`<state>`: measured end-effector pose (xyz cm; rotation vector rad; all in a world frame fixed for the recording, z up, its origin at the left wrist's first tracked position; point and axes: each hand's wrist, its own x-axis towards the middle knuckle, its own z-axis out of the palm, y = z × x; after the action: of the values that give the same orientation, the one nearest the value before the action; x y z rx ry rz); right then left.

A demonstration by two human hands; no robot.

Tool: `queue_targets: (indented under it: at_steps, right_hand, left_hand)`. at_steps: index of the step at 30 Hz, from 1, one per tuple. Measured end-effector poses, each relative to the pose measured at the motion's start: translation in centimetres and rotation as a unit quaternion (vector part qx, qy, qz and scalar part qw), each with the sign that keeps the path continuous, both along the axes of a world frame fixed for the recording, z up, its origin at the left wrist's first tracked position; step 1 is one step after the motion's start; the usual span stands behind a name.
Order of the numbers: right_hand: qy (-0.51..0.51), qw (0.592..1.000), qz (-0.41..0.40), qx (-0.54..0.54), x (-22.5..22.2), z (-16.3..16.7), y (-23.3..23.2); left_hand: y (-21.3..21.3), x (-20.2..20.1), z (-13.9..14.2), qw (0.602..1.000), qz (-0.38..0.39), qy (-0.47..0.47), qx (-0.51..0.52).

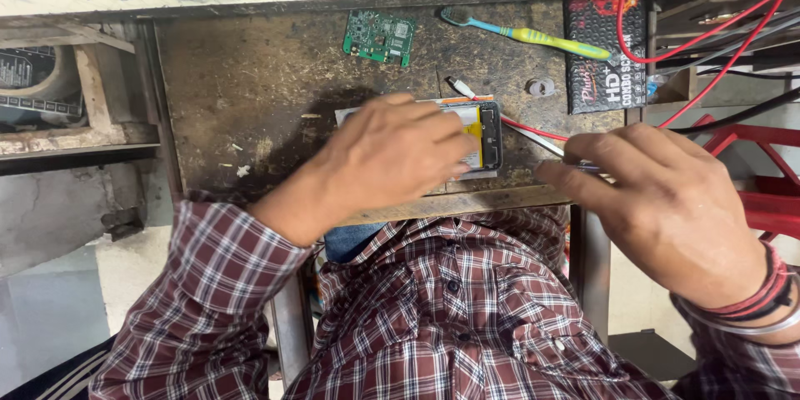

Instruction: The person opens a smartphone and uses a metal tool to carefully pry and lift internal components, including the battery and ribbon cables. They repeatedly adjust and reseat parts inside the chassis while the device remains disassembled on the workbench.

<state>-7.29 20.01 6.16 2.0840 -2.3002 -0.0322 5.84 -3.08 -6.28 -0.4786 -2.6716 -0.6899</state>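
— While the left hand (392, 158) lies flat over the opened phone (483, 135), which step would you say is in hand?

— Steadying it for work on its insides, I judge. The phone lies back-up near the front edge of the worn workbench (250, 92), its cover off and a yellow part showing at its right end. The left fingers are together and pressed down on it, pinning it rather than gripping it.

— And the right hand (667, 208)?

— It sits at three o'clock from the phone, just beside it, fingers curled together around a thin metal tool (546, 143), perhaps tweezers. The tip points toward the phone's open end. I cannot tell how firmly it is pinched, since the knuckles hide the pads.

— What else is around?

— A green circuit board (379, 36) at twelve o'clock from the left hand, a toothbrush (533, 33) with a yellow-and-blue handle at one o'clock, a dark padded packet (607, 54) at two o'clock, and red wires (708, 29) looping in from the upper right. One red lead runs to the phone's right end.

— What does the next move call for?

— My judgement: a fine, steady tip brought into the exposed end without snagging that red lead, while the left palm holds the phone from sliding. It lies close to the bench's front lip.
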Motion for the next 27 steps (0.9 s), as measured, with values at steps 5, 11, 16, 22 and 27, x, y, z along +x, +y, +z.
queue_targets:
  at_steps: [5, 11, 16, 22, 27]
  right_hand:
    - [-0.049, 0.989, -0.115, -0.076, 0.0, -2.0, 1.5]
    - [-0.119, 0.963, -0.19, -0.152, -0.3, -5.3, 3.7]
    - [-0.17, 0.94, -0.235, -0.178, -0.3, -7.5, 4.3]
    - [-0.217, 0.916, -0.232, -0.244, 0.4, -9.0, 3.5]
    - [-0.233, 0.911, -0.216, -0.263, 0.8, -9.5, 2.9]
  left_hand:
    - [3.2, -1.5, 1.2, 0.996, -0.018, -0.045, -0.08]
    - [5.0, -2.5, 2.3, 0.989, -0.009, -0.021, -0.147]
    - [6.1, -2.9, 2.7, 0.977, 0.0, 0.011, -0.212]
    - [6.4, -2.6, 2.8, 0.961, -0.002, 0.07, -0.268]
    - [6.2, -2.7, 2.4, 0.952, 0.0, 0.101, -0.289]
